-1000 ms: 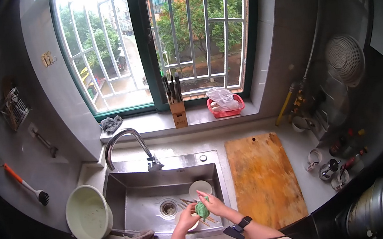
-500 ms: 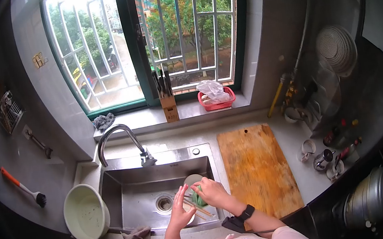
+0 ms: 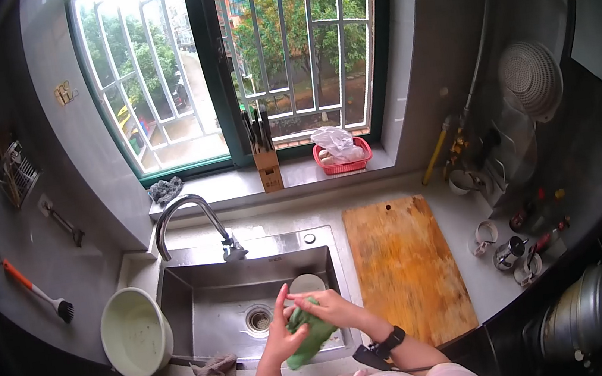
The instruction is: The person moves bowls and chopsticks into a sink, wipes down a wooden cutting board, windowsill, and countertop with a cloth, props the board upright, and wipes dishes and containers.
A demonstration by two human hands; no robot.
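Note:
A crumpled green cloth (image 3: 312,337) hangs between my hands over the right part of the sink (image 3: 215,311). My right hand (image 3: 331,309) is closed on its upper part. My left hand (image 3: 282,337) has its thumb pressed against the cloth's left side, and its index finger points up toward my right fingertips. Just beyond my hands, a pale round dish (image 3: 307,283) lies in the sink. The cloth hides whatever is between my palms; no chopsticks show now.
A curved faucet (image 3: 190,205) stands behind the sink. To the left is a pale green basin (image 3: 136,334), with a grey rag (image 3: 216,373) at the sink's front edge. A wooden cutting board (image 3: 405,273) lies on the right. A knife block (image 3: 267,169) and red basket (image 3: 344,164) sit on the sill.
The green cloth has come toward me and spread out lower, covering where the chopsticks showed. My left thumb now lies against it. My right hand has shifted slightly downward.

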